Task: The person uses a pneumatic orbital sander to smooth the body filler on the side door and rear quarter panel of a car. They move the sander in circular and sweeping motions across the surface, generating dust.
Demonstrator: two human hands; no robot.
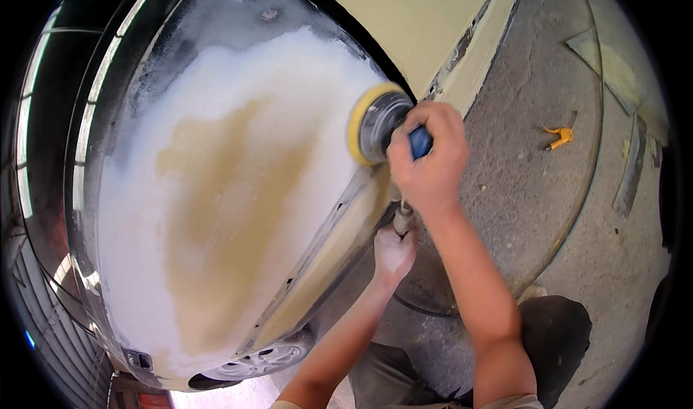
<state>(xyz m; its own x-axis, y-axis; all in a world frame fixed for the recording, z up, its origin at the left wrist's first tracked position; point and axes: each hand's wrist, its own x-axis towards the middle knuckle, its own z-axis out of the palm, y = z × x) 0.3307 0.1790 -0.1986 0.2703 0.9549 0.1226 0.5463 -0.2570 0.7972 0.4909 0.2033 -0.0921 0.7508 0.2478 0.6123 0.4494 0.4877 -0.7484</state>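
Note:
An orbital sander with a round yellow pad and a blue-topped body rests against a car panel. The panel is dark around its rim, with a wide white sanded area and tan filler patches in the middle. Wrapped over the sander's blue top is my right hand, its fingers closed. Lower down, my left hand is closed around the sander's grey rear end, where the hose joins. White dust coats the left hand. The pad's edge sits near the panel's right border and looks slightly blurred.
A cream-coloured panel edge runs beside the sander. On the concrete floor lie a yellow air blow gun, a curved hose and flat scraps. A car wheel shows below; my knee is at lower right.

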